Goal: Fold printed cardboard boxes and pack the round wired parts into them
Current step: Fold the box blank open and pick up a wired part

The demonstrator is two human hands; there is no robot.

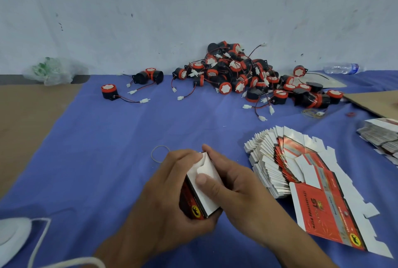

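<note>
We see a part-folded red-and-white box (206, 200) near centre, flat boxes (318, 207) fanned right, black-and-red round wired parts (237, 74) heaped far.

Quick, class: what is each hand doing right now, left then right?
Left hand: grips the printed box from its side.
Right hand: pinches the same box, thumb pressed on it.
</note>
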